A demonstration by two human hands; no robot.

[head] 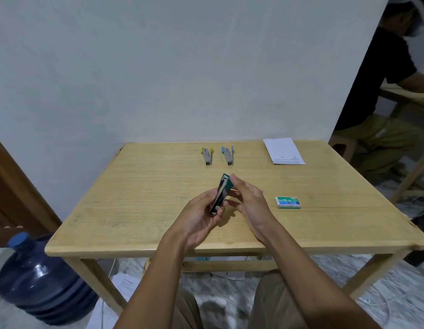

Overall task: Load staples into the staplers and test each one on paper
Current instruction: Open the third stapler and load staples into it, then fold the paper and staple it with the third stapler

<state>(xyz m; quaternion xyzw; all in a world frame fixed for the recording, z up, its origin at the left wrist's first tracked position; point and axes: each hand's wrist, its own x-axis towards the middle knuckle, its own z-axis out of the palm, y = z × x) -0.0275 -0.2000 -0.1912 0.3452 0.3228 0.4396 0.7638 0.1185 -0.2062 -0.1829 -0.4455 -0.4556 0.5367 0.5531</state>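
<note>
A green stapler (pixel 221 192) is held upright above the middle of the wooden table (pixel 135 198). My left hand (pixel 201 218) grips its lower body. My right hand (pixel 247 200) pinches its green top end with fingertips. Farther back lie a yellow-tipped stapler (pixel 207 156) and a blue-tipped stapler (pixel 228 156), side by side. A green box of staples (pixel 288 202) rests to the right of my hands. Folded white paper (pixel 283 151) sits at the back right corner.
A large blue water jug (pixel 40 279) stands on the floor at the left of the table. Another person (pixel 381 96) sits at a second table on the far right. The wall stands right behind the table's far edge.
</note>
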